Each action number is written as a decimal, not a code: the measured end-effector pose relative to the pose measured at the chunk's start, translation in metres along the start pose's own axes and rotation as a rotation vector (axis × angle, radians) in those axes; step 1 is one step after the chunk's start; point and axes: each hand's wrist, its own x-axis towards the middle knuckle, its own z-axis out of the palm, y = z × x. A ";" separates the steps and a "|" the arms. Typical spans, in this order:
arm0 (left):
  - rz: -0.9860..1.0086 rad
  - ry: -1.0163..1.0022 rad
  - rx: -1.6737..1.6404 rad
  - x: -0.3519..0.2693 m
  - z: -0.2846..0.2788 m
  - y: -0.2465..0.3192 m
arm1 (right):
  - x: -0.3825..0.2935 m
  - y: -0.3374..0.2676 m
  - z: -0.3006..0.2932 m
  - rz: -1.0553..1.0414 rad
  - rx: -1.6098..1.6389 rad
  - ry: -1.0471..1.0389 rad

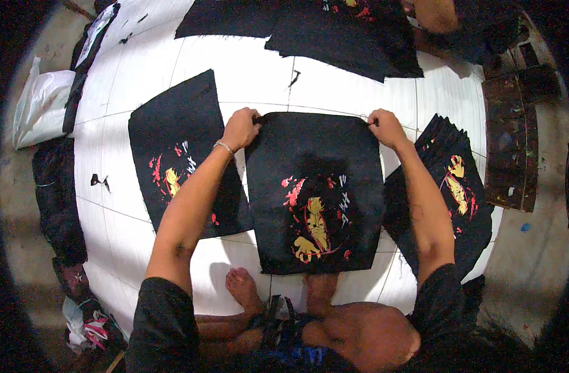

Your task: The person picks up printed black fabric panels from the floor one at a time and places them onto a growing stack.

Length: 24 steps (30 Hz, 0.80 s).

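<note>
A black fabric panel (pixel 284 154) with a yellow, red and white print lies spread before me, its near edge by my feet. My left hand (pixel 243 127) pinches its far left corner, and my right hand (pixel 385 127) grips the far right corner. The far edge runs nearly straight between them. Left of it, partly under my left forearm, lies a second printed black panel (pixel 182 112). To the right, a fanned stack of printed black panels (pixel 471 186) is partly hidden by my right arm.
Larger black cloth pieces (pixel 340 42) lie at the far side on white tiles (pixel 247 84). A person's bare limb (pixel 436 16) shows at the top right. Dark fabric (pixel 56 186) and a white plastic bag (pixel 47 102) line the left. A dark wooden board (pixel 510 144) borders the right.
</note>
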 end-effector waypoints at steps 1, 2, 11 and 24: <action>-0.017 -0.023 -0.036 -0.003 -0.008 0.011 | -0.005 0.005 -0.002 0.022 0.094 -0.015; -0.032 -0.047 -0.072 -0.004 -0.021 0.019 | -0.010 0.011 -0.006 0.046 0.187 -0.029; 0.076 0.194 -0.065 0.058 -0.068 0.016 | 0.040 -0.016 -0.050 0.110 0.218 0.359; 0.414 -0.435 -0.051 -0.257 -0.005 0.063 | -0.262 -0.113 0.020 -0.102 0.088 -0.085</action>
